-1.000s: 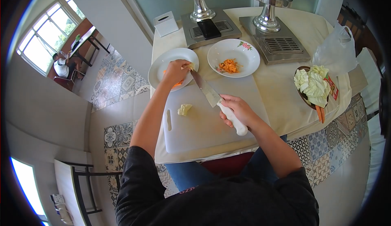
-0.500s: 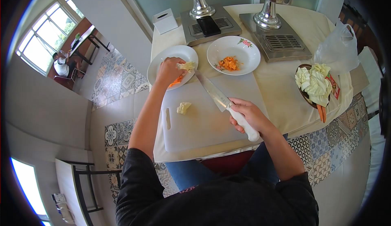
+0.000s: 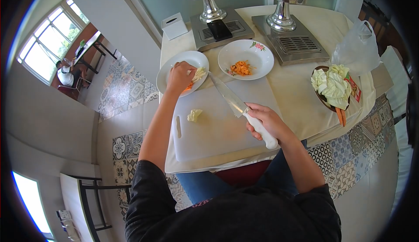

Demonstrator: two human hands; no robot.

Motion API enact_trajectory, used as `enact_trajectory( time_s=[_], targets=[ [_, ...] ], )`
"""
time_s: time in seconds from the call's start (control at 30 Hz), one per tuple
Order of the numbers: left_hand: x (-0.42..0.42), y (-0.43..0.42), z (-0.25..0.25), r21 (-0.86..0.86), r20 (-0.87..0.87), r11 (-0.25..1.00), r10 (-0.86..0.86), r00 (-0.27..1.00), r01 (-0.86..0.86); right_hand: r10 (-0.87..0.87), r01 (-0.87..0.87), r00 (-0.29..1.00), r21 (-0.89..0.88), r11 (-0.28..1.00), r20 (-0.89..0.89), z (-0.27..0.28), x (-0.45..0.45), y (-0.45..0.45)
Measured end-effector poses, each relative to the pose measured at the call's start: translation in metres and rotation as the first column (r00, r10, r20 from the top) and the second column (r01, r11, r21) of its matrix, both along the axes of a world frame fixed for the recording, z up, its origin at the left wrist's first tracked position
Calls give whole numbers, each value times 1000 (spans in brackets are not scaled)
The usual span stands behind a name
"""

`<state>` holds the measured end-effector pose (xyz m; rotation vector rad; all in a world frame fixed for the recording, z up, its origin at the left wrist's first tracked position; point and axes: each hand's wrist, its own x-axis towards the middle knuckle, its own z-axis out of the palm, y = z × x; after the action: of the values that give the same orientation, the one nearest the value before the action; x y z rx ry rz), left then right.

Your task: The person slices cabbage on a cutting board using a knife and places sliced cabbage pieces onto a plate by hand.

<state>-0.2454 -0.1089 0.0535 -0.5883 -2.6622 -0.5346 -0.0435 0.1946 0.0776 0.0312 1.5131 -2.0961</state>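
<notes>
My left hand (image 3: 180, 77) is over the white plate (image 3: 164, 81) at the left, its fingers curled together at a small bunch of pale cabbage shreds (image 3: 199, 74). Shredded carrot (image 3: 189, 86) shows on that plate, partly hidden by the hand. In my right hand (image 3: 267, 120) is the white handle of a kitchen knife (image 3: 229, 95). The blade slants over the white cutting board (image 3: 218, 137), its tip close to the plate's right rim. A small piece of cabbage (image 3: 194, 115) lies on the board's left part.
A flowered plate (image 3: 266, 61) holds shredded carrot (image 3: 242, 68). Two metal stands (image 3: 218, 28) (image 3: 301, 45) are behind, a black phone (image 3: 219, 30) on the left one. At right are a bowl with cabbage leaves (image 3: 335, 87), carrots (image 3: 341, 116) and a plastic bag (image 3: 358, 50).
The cabbage shreds sit slightly lower over the left plate, my left hand still beside them. My right hand keeps the knife in nearly the same place. The whole view has shifted slightly.
</notes>
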Motion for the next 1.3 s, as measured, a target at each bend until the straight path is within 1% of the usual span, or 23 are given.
enact_trajectory(
  time_s=[0.13, 0.23, 0.33, 0.37, 0.43, 0.53, 0.67, 0.7, 0.83, 0.93, 1.03, 1.13, 1.2, 1.3],
  targets=[
    [1, -1, 3, 47, -57, 999, -1, 998, 4, -4, 4, 1000, 1, 1000, -5, 1, 5, 3],
    [5, 1, 9, 139, 82, 989, 35, 996, -46, -21, 21, 1000, -23, 1000, 8, -1, 14, 14],
    [25, 11, 14, 261, 172, 963, 18, 985, -63, -27, 27, 999, 7, 1000, 19, 8, 36, 34],
    [39, 17, 12, 278, 181, 960, -30, 983, -22, -20, 19, 1000, 41, 999, 12, 14, 46, 44],
    [73, 33, 11, 316, 195, 947, -126, 973, 59, -31, 26, 997, 68, 997, 74, 18, 69, 67],
    [126, 54, 3, 286, 248, 947, -219, 944, 145, -36, 17, 989, 129, 991, 143, 26, 101, 94],
    [156, 77, -8, 268, 245, 955, -197, 949, 129, -77, 29, 978, 236, 971, 196, 30, 128, 106],
    [158, 81, -10, 266, 250, 957, -187, 950, 118, -101, 53, 976, 238, 970, 192, 30, 131, 107],
    [158, 89, -20, 188, 257, 975, -162, 953, 115, -117, 76, 974, 205, 976, 192, 18, 136, 104],
    [157, 93, -28, 198, 219, 972, -169, 961, 126, -113, 74, 972, 188, 979, 205, 9, 137, 102],
    [154, 96, -31, 279, 190, 943, -237, 953, 180, -122, 92, 968, 142, 986, 220, 0, 141, 103],
    [153, 101, -30, 282, 209, 936, -276, 938, 212, -98, 76, 973, 113, 991, 207, -4, 137, 98],
    [154, 104, -29, 248, 201, 948, -251, 947, 199, -70, 57, 978, 71, 996, 195, -8, 133, 94],
    [153, 106, -28, 231, 171, 954, -230, 958, 188, -29, 16, 981, 68, 998, 193, -9, 128, 90]
  ],
)
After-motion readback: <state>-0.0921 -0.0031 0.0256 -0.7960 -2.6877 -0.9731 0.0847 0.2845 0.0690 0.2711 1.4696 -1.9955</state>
